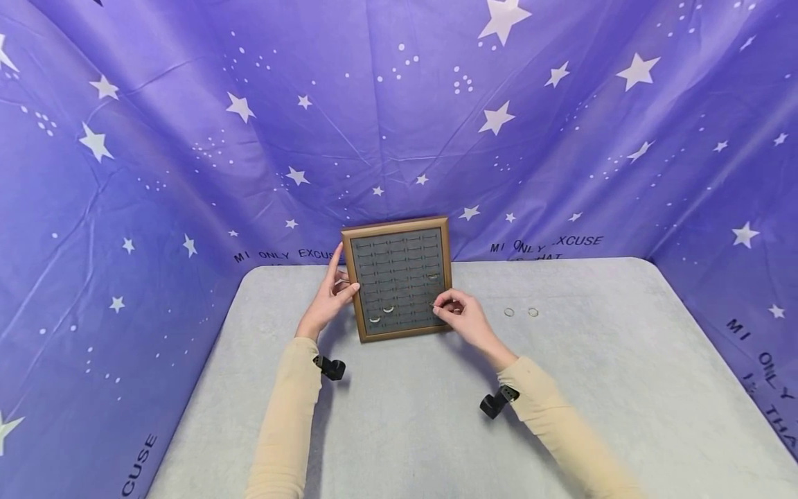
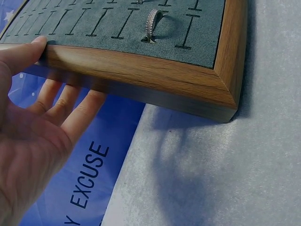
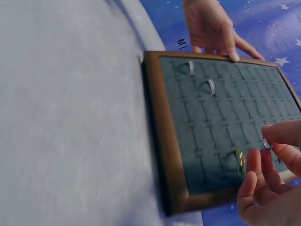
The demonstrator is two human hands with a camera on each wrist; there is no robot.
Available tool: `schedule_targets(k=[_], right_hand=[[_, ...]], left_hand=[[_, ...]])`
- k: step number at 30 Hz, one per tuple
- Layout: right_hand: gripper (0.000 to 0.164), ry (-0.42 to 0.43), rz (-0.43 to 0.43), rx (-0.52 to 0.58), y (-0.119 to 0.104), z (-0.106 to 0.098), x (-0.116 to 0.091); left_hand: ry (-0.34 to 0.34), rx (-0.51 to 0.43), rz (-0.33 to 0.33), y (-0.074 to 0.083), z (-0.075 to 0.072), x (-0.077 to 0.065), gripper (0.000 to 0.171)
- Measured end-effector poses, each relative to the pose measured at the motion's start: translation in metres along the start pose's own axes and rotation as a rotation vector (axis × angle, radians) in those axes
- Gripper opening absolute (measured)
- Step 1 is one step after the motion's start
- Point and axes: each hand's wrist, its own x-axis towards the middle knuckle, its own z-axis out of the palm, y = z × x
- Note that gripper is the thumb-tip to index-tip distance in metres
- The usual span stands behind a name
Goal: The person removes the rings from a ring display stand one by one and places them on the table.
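Note:
A ring display board [image 1: 399,335] with a wooden frame and a grey-green slotted pad stands tilted at the back of the table. My left hand [image 1: 328,299] holds its left edge, thumb on the front, fingers behind. A small silvery ring [image 3: 267,146] is pinched between thumb and fingertips of my right hand [image 1: 463,317], close to the pad's right side. Two silver rings [image 3: 211,87] [image 3: 191,68] sit in slots at the lower left. A gold ring [image 3: 241,160] stands in the pad beside my right fingers. Those fingers hide part of the pad.
Two rings, one [image 1: 509,312] next to another [image 1: 533,312], lie on the grey table [image 1: 411,430] right of the board. A purple star-printed cloth [image 1: 399,138] hangs behind and along both sides. Wrist cameras [image 1: 499,402] sit on both sleeves.

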Motion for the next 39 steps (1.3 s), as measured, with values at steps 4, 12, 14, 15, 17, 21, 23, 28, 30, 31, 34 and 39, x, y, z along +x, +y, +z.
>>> schedule_targets(k=[4,12,14,15,17,21,23,28,30,31,34,39], right_hand=[[0.008,-0.012,0.026,-0.029,0.008,-0.01,-0.004],[0.01,-0.017,0.026,-0.11,0.058,-0.033,-0.004],[0.011,-0.003,0.022,-0.108,0.067,-0.041,-0.004],[0.011,0.006,0.021,-0.109,0.07,-0.045,-0.005],[0.01,0.031,0.028,-0.116,0.076,-0.052,-0.006],[0.01,0.061,0.059,-0.124,0.082,-0.065,-0.009],[0.011,0.068,0.067,-0.108,0.08,-0.069,-0.011],[0.012,0.079,0.064,-0.087,0.061,-0.077,-0.019],[0.012,0.087,0.07,-0.093,0.056,-0.079,-0.021],[0.012,0.092,0.074,-0.092,0.056,-0.08,-0.022],[0.012,0.11,0.078,-0.076,0.065,-0.087,-0.023],[0.013,0.141,0.105,-0.08,0.093,-0.101,-0.023]], left_hand=[[0.003,0.014,0.001,0.005,0.001,-0.002,0.087],[0.005,0.039,-0.003,0.005,0.001,-0.002,0.087],[0.007,0.03,-0.008,0.006,0.0,-0.003,0.087],[0.008,0.028,-0.008,0.006,0.0,-0.003,0.087],[0.008,0.021,-0.008,0.006,0.0,-0.002,0.086],[0.007,0.022,-0.014,0.006,0.0,-0.002,0.086],[0.009,0.024,-0.019,0.006,0.0,-0.002,0.086],[0.012,0.016,-0.023,0.006,0.0,-0.002,0.086],[0.012,0.014,-0.024,0.005,0.0,-0.003,0.086],[0.012,0.014,-0.024,0.005,0.0,-0.003,0.086],[0.009,0.015,-0.025,0.005,0.0,-0.003,0.086],[0.006,0.013,-0.025,0.005,0.0,-0.003,0.086]])
